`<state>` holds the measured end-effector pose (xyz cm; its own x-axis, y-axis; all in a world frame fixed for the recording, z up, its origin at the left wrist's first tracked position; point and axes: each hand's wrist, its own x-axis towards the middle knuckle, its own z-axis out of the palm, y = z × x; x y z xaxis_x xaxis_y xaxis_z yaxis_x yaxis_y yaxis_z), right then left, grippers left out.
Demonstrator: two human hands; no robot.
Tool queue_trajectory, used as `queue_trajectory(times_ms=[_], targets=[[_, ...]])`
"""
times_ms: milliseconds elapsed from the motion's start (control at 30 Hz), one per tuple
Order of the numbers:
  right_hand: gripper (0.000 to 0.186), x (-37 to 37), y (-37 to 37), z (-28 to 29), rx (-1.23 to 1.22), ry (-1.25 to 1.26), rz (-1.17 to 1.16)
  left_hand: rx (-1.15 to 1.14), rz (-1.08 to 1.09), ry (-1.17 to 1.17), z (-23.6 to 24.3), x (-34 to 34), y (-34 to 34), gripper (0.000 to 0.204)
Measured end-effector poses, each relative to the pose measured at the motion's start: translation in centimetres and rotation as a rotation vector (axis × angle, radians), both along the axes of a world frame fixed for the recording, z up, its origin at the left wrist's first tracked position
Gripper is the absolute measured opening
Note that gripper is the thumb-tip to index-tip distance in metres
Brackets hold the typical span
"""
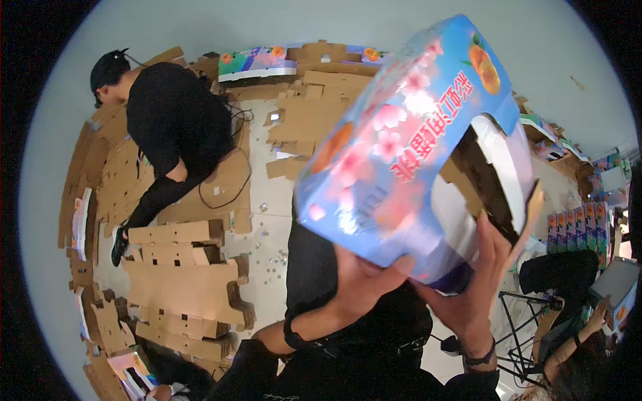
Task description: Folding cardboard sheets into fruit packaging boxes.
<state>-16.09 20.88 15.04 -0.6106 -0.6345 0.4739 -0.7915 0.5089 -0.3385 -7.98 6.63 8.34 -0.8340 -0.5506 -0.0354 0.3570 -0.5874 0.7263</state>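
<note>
Now the lower edge of a blue and pink box is held by the left grip, which is closed round it, the thumb pressed near the edge and some fingers hidden. By the right grip, the open side is held, with the fingers partly spread and reaching up beside the brown flap. So the box is right in both grips, tilted and held up above the lap, with most of it higher than the hands. It seems that the box is being handled and shaped, and for the next move a steady hold on both sides is called for, so that the thin walls are not bent. Farther out, stacked brown cardboard is seen on the left, near tiny bits on the floor. Beyond that, a person in black is seen bent over. On the right, a row of bright boxes is seen behind a dark chair.
</note>
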Motion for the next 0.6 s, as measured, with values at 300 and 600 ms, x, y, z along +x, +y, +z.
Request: queue_trajectory(times_ms=[300,600], targets=[[0.085,-9.1,12.9,-2.7,-0.122,-0.055,-0.443,-0.860,-0.425,0.105,1.3,-3.7,-5.1,0.039],[0.078,-14.0,23.6,-22.3,-0.053,-0.219,-0.746,-1.316,-0.068,-0.035,-1.0,-2.3,-9.9,0.027]])
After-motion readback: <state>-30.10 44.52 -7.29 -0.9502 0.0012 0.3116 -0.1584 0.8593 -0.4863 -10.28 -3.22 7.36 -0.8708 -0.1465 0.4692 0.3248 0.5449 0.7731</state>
